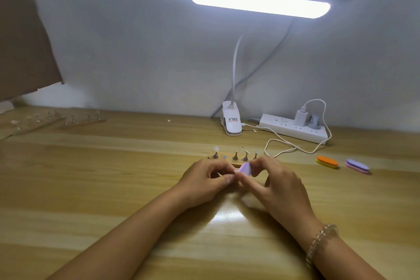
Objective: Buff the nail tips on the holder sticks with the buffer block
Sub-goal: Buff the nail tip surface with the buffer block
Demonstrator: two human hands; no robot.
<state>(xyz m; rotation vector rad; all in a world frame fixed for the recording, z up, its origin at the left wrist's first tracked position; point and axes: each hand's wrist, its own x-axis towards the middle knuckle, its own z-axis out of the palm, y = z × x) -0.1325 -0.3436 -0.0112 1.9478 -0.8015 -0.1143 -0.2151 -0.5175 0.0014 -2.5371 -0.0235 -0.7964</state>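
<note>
A wooden counter (113, 177) is seen from above by a person seated at it, both bare forearms reaching forward to meet at the centre.

The right hand (279, 184), with a clear beaded bracelet (320, 241) on its wrist, grips a small lilac oval buffer block (246, 168) between thumb and curled fingers, tilted on edge. The left hand (204, 179) has its thumb and fingers pinched together against the block's lower end, clamped on what looks like a small pale nail tip (236, 171). Most of it is hidden by the fingertips.

Just beyond the hands lies a flat wooden base (211, 156) with four short metal holder sticks (235, 155) standing on it, each topped by a pale nail tip. A bare silver disc (224, 156) sits in the gap between the first and second stick.

To the right, well apart from the hands, lie an orange and yellow oval buffer block (327, 162) and a purple and pink oval buffer block (357, 166). At the back stands a white clip-on lamp (231, 121) with a glowing bar (260, 2), beside a white power strip (293, 128) with a charger and looping cable. More holder bases (68, 118), blurred, lie far left.
</note>
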